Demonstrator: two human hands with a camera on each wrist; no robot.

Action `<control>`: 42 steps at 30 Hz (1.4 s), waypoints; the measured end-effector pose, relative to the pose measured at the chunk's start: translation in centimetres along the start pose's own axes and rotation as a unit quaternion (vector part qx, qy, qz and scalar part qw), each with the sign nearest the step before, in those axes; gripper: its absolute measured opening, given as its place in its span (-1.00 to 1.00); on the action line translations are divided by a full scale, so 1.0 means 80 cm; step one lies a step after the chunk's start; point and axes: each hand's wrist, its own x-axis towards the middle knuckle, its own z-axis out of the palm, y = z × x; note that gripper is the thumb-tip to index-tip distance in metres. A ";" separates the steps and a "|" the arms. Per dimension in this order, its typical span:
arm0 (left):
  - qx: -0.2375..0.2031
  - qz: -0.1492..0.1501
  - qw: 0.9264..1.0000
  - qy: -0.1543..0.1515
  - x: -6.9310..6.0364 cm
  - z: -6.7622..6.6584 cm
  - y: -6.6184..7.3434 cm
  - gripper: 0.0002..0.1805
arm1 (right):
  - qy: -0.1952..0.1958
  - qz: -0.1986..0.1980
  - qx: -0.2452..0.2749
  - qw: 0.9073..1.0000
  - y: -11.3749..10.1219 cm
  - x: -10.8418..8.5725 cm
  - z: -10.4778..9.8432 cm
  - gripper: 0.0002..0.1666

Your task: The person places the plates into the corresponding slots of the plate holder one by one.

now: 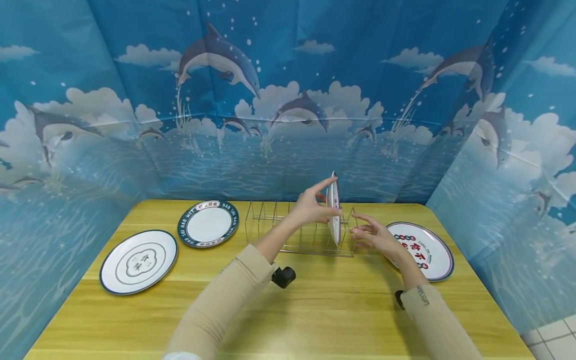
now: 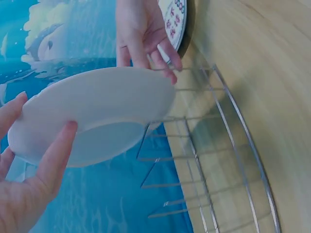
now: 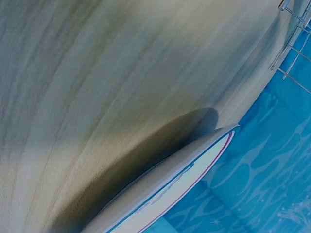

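Note:
The left hand (image 1: 310, 206) grips a white plate (image 1: 333, 210) by its edge, holding it upright over the right part of a wire rack (image 1: 315, 250). In the left wrist view the plate's white underside (image 2: 97, 107) faces the camera, with the left hand's (image 2: 34, 184) thumb and fingers on its rim. Beside the rack's right end is the right hand (image 1: 378, 237), fingers loosely bent and holding nothing. The left wrist view has the right hand (image 2: 143, 34) behind the plate's far edge; whether they touch cannot be told.
A plate with red print (image 1: 427, 252) lies at the right, partly behind the right forearm. At the left lie a dark-rimmed plate (image 1: 208, 224) and a white plate with a grey emblem (image 1: 138, 262). A blue dolphin curtain (image 1: 279, 150) hangs behind the wooden table (image 1: 315, 310).

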 end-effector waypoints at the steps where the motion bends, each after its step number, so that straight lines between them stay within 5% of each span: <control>1: 0.001 0.000 1.000 0.000 0.002 0.004 -0.001 -0.14 | -0.001 -0.002 0.001 1.000 0.000 0.000 -0.001 -0.25; 15: 0.011 0.007 0.999 0.050 0.016 0.034 -0.052 -0.22 | -0.005 0.001 0.003 1.000 -0.001 0.001 0.000 -0.22; 23: 0.032 0.014 0.996 0.082 0.016 0.048 -0.062 -0.24 | -0.007 0.001 -0.003 1.000 0.002 0.002 -0.001 -0.24; 28: 0.063 0.030 0.996 0.060 0.010 0.045 -0.060 -0.20 | -0.008 0.001 -0.002 1.000 0.002 0.002 -0.002 -0.24; 35: 0.057 0.066 0.993 0.078 -0.026 0.021 -0.063 -0.18 | -0.005 0.002 -0.003 1.000 -0.001 0.000 -0.002 -0.23; 42: 0.004 0.069 0.987 0.142 -0.095 -0.037 -0.075 -0.25 | -0.005 -0.001 0.008 1.000 -0.001 0.001 -0.001 -0.26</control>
